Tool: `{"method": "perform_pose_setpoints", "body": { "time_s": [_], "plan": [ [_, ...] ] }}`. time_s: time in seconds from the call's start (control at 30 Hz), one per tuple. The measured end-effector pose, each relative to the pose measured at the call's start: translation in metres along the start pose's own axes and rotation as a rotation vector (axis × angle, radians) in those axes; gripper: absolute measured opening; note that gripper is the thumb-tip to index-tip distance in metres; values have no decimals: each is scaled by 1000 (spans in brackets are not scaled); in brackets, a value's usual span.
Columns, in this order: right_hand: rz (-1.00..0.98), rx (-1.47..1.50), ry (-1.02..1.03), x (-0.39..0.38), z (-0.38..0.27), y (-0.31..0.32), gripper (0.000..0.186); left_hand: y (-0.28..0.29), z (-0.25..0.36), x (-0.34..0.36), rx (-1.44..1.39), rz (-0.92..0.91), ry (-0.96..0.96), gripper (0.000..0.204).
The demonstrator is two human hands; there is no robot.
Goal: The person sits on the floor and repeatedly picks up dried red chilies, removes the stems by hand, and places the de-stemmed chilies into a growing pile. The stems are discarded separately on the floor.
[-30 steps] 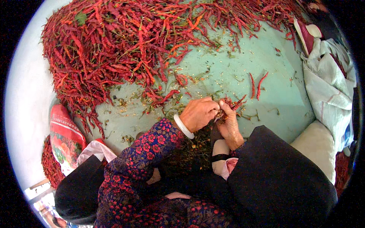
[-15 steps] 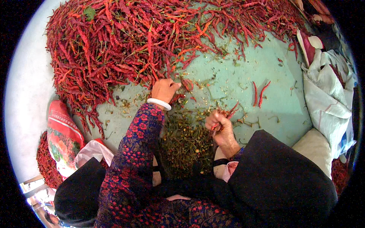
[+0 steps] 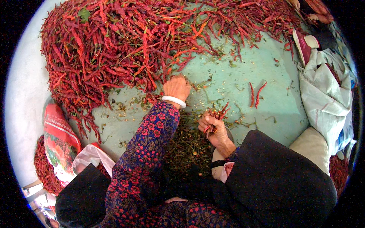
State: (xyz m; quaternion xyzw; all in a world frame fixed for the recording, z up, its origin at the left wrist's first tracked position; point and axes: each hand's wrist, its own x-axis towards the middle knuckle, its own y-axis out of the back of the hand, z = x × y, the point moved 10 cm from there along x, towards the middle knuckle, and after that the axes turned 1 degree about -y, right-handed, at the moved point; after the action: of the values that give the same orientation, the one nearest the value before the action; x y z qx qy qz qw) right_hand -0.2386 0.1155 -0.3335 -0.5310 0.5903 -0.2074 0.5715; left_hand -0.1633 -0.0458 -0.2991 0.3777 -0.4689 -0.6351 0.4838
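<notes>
Head view. Gripped between three and four o'clock from the centre, a bunch of red chillies (image 3: 219,114), with long axis slanting from seven o'clock up to one; thin, splayed tips toward one o'clock, other ends poking out below the fist toward seven. Farther out, between two and three o'clock, two loose chillies (image 3: 259,93) on the pale green floor (image 3: 281,106), side by side and just apart, one leaning slightly toward eleven, the other curving toward one. From ten o'clock round to one, a heap of red chillies (image 3: 110,49), with long axes in mixed directions.

Right hand (image 3: 216,131) at four o'clock, with fingers curled in and clamped on the bunch. Left hand (image 3: 176,88) near twelve o'clock, back upward, by the lower edge of the heap, fingers bent down and hidden; cannot tell how far spread, or whether holding anything. Both apart from each other, the left farther forward. White bangle (image 3: 174,102) around the left wrist, beside a dark flowered sleeve (image 3: 146,133). At six o'clock, a mound of stems and bits (image 3: 188,148). Between eight and nine o'clock, a red-and-white sack (image 3: 61,136); near three, a pale woven sack (image 3: 327,89).
</notes>
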Motion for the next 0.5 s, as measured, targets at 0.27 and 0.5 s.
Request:
{"method": "perform_pose_setpoints", "body": {
  "time_s": [0.27, 0.5],
  "plan": [
    [-27, 17, 5, 0, -2, -6, 15, -6, -26, 10, -272, -152, -54, 28],
    [21, 17, 83, -1, -11, 3, 15, -5, -21, -23, -1388, -566, 394, 9]
  ]
}}
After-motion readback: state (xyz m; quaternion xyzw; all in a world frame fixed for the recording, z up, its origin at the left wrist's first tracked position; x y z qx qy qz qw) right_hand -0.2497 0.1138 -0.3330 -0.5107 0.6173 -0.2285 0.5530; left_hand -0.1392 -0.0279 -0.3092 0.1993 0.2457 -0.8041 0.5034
